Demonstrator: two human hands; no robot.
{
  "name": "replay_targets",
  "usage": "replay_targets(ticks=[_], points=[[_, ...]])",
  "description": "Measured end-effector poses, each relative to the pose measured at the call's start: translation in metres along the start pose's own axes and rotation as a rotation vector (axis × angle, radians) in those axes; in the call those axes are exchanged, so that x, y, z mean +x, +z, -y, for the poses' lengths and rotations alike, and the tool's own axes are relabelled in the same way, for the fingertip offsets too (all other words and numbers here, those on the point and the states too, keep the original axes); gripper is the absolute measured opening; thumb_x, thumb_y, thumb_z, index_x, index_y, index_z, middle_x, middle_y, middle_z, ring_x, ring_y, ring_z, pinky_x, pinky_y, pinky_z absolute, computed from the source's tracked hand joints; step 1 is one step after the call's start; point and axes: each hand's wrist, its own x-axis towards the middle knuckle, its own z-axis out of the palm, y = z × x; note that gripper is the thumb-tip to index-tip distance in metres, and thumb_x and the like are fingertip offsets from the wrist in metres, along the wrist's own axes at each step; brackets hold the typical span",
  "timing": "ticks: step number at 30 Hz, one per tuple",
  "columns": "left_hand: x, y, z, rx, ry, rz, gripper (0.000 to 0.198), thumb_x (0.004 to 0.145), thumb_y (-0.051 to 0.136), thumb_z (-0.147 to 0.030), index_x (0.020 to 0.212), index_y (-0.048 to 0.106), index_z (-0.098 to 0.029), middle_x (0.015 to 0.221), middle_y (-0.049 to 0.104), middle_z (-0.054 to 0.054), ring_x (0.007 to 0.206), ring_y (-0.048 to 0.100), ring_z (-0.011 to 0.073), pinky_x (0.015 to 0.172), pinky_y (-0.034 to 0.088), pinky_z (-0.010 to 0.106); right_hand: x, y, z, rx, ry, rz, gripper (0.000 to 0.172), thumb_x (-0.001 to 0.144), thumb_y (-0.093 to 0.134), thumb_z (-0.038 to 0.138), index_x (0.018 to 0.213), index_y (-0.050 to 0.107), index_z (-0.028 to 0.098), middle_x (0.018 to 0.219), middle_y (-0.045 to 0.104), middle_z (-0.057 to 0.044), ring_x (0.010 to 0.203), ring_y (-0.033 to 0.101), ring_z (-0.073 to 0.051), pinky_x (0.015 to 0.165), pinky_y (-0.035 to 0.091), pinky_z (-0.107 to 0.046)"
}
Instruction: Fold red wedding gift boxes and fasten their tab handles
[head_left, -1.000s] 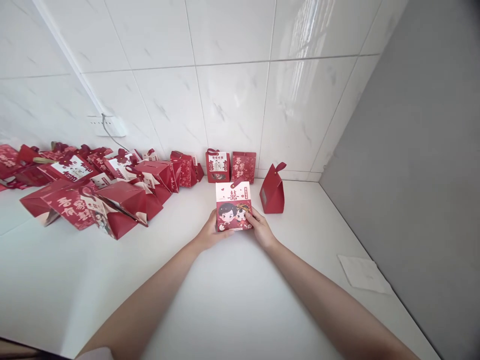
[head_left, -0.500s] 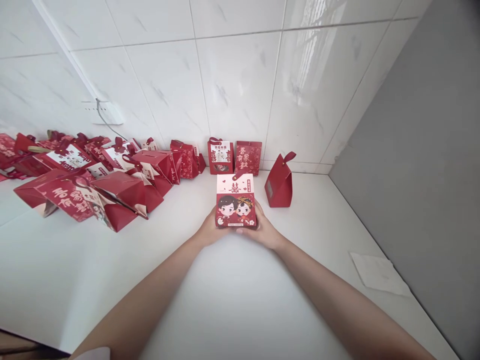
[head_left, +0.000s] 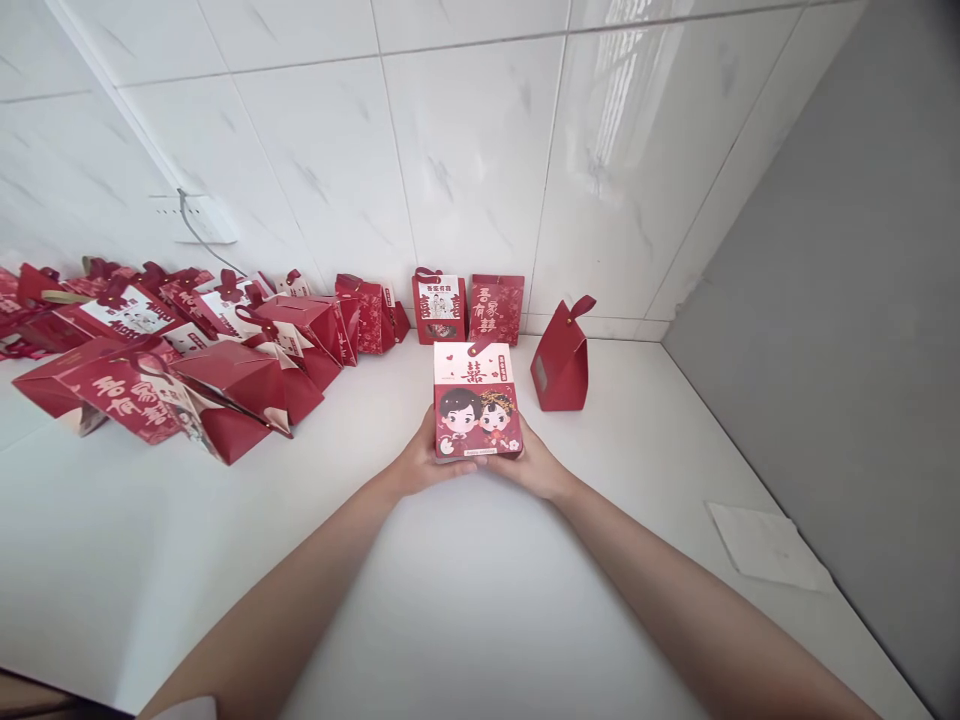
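Note:
Between both hands is a red and white gift box (head_left: 477, 400), its front printed with two cartoon faces and a ribbon loop at its top. My left hand (head_left: 427, 462) grips its left side and lower edge. On the right side, my right hand (head_left: 531, 462) holds it the same way, the thumbs close together under the front. Fingers behind the box are hidden. Just behind it stand a red box with a white label (head_left: 439, 308) and a patterned red box (head_left: 496, 310). A plain red box with a ribbon loop (head_left: 560, 358) stands to the right.
Many similar red boxes (head_left: 225, 385) crowd the left of the white table (head_left: 360, 620), some lying tilted. A white paper sheet (head_left: 769, 545) lies near the right edge. Behind are a tiled wall (head_left: 472, 160) and a socket with a cable (head_left: 199, 218); a grey panel (head_left: 840, 330) borders the right.
The view has shifted slightly. The gift box stays in both hands and appears a little larger, tilted a bit more toward me. The other boxes stay in place.

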Motion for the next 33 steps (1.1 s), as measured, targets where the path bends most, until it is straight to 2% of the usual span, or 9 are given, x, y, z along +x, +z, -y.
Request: replay_targets(ticks=[3,7,10,13,15,17,24,29,33], points=[[0.000,-0.001,-0.001,-0.075,-0.037,0.044,0.079,0.077,0.077,-0.039,0.143,0.037,-0.023,0.144,0.051,0.017,0.132,0.051,0.0347,0.106,0.048,0.049,0.000,0.001,0.005,-0.017,-0.004,0.001,0.075,0.078,0.080,0.038,0.142,0.044,0.027,0.147,0.048,-0.011,0.138,0.043,-0.033,0.113,0.039,-0.052],[0.002,-0.001,0.004,-0.039,-0.047,-0.054,0.070,0.079,0.073,-0.048,0.138,0.046,-0.022,0.139,0.057,0.014,0.126,0.057,0.0305,0.102,0.051,0.043,0.001,0.002,0.003,-0.005,0.024,-0.067,0.075,0.077,0.079,0.041,0.142,0.045,0.026,0.145,0.051,-0.010,0.136,0.046,-0.031,0.113,0.041,-0.050],[0.006,-0.002,0.007,0.011,-0.134,-0.119,0.059,0.082,0.064,-0.061,0.120,0.060,-0.017,0.095,0.073,0.009,0.077,0.070,0.0196,0.068,0.057,0.031,0.004,-0.001,-0.001,0.064,0.070,-0.137,0.057,0.083,0.071,0.050,0.132,0.056,0.024,0.135,0.060,-0.008,0.127,0.055,-0.029,0.108,0.046,-0.045],[0.008,-0.004,0.005,0.020,-0.259,-0.157,0.058,0.088,0.050,-0.067,0.107,0.064,-0.014,0.056,0.063,0.000,0.038,0.052,0.0115,0.041,0.041,0.024,0.008,-0.006,-0.007,0.136,0.135,-0.177,0.047,0.090,0.057,0.060,0.117,0.065,0.023,0.113,0.071,-0.006,0.093,0.069,-0.023,0.085,0.055,-0.038],[0.009,-0.004,0.002,0.021,-0.296,-0.177,0.057,0.091,0.046,-0.065,0.105,0.065,-0.013,0.056,0.065,0.001,0.038,0.054,0.0120,0.043,0.042,0.024,0.010,-0.008,-0.011,0.176,0.183,-0.182,0.049,0.091,0.052,0.064,0.111,0.066,0.022,0.092,0.073,-0.004,0.069,0.068,-0.018,0.069,0.055,-0.034],[0.010,-0.003,0.000,0.010,-0.296,-0.183,0.057,0.092,0.046,-0.063,0.106,0.067,-0.013,0.066,0.071,0.005,0.045,0.061,0.0141,0.051,0.048,0.027,0.011,-0.009,-0.015,0.220,0.216,-0.187,0.050,0.091,0.051,0.066,0.107,0.065,0.021,0.078,0.071,-0.003,0.058,0.065,-0.016,0.062,0.052,-0.032],[0.010,-0.002,-0.002,0.007,-0.234,-0.209,0.057,0.094,0.046,-0.059,0.119,0.067,-0.012,0.085,0.076,0.009,0.057,0.069,0.0183,0.069,0.056,0.034,0.010,-0.007,-0.017,0.279,0.269,-0.166,0.055,0.090,0.048,0.071,0.107,0.062,0.020,0.075,0.073,-0.005,0.057,0.068,-0.018,0.058,0.049,-0.031],[0.009,-0.001,-0.001,-0.012,-0.214,-0.231,0.059,0.087,0.061,-0.053,0.133,0.060,-0.017,0.097,0.075,0.008,0.061,0.069,0.0177,0.066,0.059,0.035,0.009,-0.006,-0.013,0.256,0.273,-0.152,0.052,0.090,0.052,0.067,0.115,0.059,0.022,0.077,0.074,-0.004,0.060,0.069,-0.018,0.060,0.050,-0.031],[0.009,0.001,-0.001,-0.017,-0.219,-0.240,0.060,0.083,0.067,-0.050,0.130,0.061,-0.015,0.093,0.073,0.008,0.076,0.070,0.0219,0.061,0.059,0.033,0.008,-0.006,-0.011,0.217,0.257,-0.138,0.052,0.088,0.060,0.062,0.121,0.056,0.023,0.077,0.073,-0.002,0.061,0.069,-0.018,0.063,0.052,-0.031]])
